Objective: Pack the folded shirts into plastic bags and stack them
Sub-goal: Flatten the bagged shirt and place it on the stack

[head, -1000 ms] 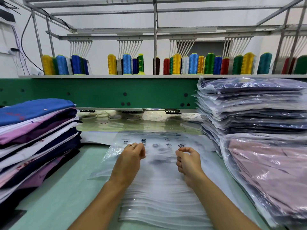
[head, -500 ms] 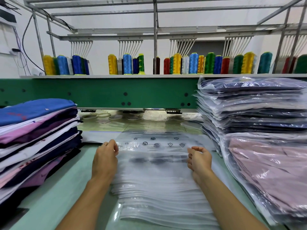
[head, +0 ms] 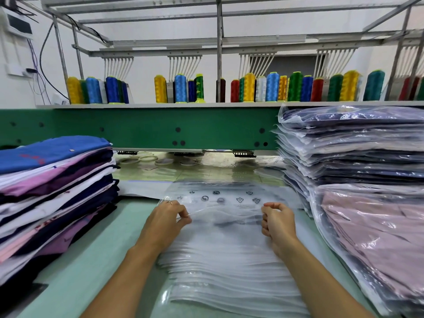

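1. Change: the left hand [head: 168,220] has shifted inward from the left edge of the bag pile [head: 229,271]. The top bag [head: 226,211] now rises rumpled between the hands.
2. Left hand: thumb and fingers pinch the top bag.
3. Right hand [head: 277,222]: fingers curled, gripping the same bag's right side.
4. Bag pile: under both hands, on the table [head: 91,260].
5. Folded shirts [head: 55,191]: unbagged stack, left of the left hand.
6. Bagged shirts [head: 355,157]: stacked right of the right hand.
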Tool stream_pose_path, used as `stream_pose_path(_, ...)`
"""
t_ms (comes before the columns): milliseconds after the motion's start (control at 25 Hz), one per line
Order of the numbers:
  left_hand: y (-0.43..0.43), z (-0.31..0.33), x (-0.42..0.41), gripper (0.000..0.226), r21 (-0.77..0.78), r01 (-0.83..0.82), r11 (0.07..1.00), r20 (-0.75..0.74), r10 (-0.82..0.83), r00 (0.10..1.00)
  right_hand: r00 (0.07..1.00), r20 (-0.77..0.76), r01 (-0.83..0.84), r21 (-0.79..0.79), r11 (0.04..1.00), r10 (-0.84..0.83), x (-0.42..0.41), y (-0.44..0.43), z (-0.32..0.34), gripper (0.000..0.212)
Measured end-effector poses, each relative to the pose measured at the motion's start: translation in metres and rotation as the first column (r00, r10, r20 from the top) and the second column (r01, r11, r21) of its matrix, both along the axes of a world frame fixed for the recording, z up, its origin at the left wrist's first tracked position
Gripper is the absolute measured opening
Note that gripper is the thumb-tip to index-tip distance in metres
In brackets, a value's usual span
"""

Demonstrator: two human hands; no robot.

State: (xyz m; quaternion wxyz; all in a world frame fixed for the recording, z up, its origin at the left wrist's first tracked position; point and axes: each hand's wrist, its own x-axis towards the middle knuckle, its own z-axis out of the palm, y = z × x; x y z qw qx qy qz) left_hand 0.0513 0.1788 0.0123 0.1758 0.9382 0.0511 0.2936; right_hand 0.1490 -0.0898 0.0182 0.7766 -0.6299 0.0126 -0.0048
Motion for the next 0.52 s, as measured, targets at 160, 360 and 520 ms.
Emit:
stream_pose_path(160,-0.002,-0.002,-0.001,0.046,-0.033,-0.032,0.999,0.030,0.033,0.999,0.979,0.203,0.105,-0.564,0.819,0.015,-0.010,0.010,-0.002,0.027)
stream_pose_path(360,-0.013,0.001,-0.002,0.031,-0.067,-0.013,0.998,0.085,0.019,0.996,0.860,0.484,0.402,-0.839,0.366,0.165,-0.021,0.014,-0.001,0.040)
stream_pose_path(520,-0.015,0.003,-0.003,0.005,-0.162,0.005,0.987,0.123,0.015,0.992,0.688,0.614,0.402,-0.766,0.502,0.386,-0.024,0.017,0.001,0.020)
